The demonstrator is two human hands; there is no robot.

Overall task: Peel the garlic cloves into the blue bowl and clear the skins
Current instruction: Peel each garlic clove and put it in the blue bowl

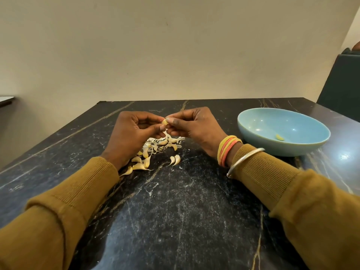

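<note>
My left hand and my right hand meet above the table, and both pinch one small yellowish garlic clove between their fingertips. A strip of skin hangs below it. Under the hands lies a pile of unpeeled garlic cloves mixed with loose white skins. Two cloves lie a little apart to the right of the pile. The blue bowl stands at the right and holds one peeled clove.
The black marble table reaches a beige wall at the back. A dark chair stands behind the bowl at the far right. A white-edged surface shows at the left edge.
</note>
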